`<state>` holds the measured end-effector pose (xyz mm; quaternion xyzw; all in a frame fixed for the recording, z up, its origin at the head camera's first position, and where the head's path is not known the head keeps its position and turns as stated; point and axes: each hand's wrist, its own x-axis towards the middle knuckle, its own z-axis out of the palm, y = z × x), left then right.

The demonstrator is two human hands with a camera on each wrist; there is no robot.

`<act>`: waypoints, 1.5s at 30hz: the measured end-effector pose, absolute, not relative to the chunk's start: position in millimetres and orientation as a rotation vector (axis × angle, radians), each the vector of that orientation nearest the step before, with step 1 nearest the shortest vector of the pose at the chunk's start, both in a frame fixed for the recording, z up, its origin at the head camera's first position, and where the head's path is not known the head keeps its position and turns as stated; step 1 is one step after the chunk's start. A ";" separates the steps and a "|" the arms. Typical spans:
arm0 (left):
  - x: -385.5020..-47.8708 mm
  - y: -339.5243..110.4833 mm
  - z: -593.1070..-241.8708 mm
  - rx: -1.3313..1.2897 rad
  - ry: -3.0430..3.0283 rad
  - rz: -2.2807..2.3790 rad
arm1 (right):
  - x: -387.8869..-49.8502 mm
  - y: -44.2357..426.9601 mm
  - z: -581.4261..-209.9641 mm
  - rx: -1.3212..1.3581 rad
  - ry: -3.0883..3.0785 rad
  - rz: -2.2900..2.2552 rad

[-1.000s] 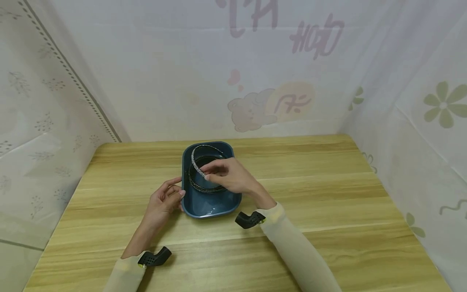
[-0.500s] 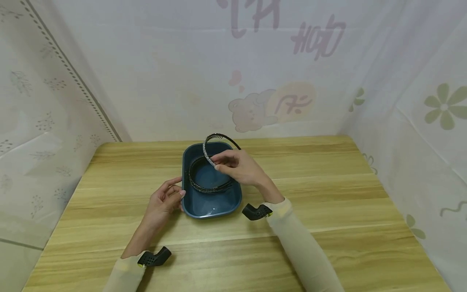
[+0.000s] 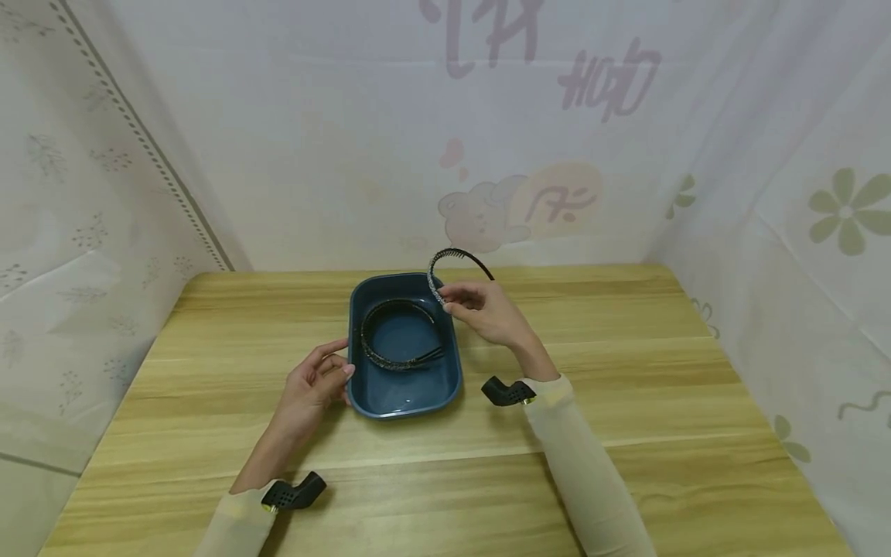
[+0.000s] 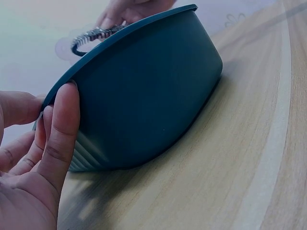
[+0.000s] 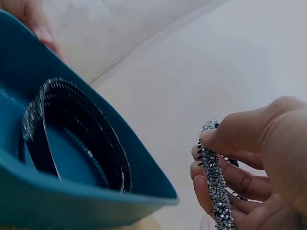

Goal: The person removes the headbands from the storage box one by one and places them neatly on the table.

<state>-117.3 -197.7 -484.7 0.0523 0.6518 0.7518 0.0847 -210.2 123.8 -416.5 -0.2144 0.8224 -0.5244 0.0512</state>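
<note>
A deep blue plastic bin stands on the table, its rim gripped at the left side by my left hand. The left wrist view has fingers on both sides of that rim. Above the bin's far right corner, my right hand pinches a silver glittery headband between thumb and fingers. Small comb teeth line the inside of this headband. Several dark, sparkly headbands lie nested inside the bin; the right wrist view shows them stacked closely, their exact number unclear.
The bin rests on a wood-grain table. Pale printed cloth hangs behind the table and along both sides. A black wrist camera sits on the right sleeve, another camera on the left.
My right hand has lifted the silver headband up out of the bin and carried it to the right, uncovering the dark headbands. My left hand stays at the rim.
</note>
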 end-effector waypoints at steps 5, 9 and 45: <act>-116.3 -197.6 -485.3 0.152 1.948 2.237 | -215.9 131.2 -424.5 -0.600 2.577 -1.568; -114.7 -198.7 -486.2 0.148 1.959 2.231 | -221.4 136.2 -430.5 -0.560 2.636 -1.559; -117.7 -197.9 -486.3 0.226 1.967 2.250 | -247.8 181.1 -477.9 -0.178 2.869 -1.442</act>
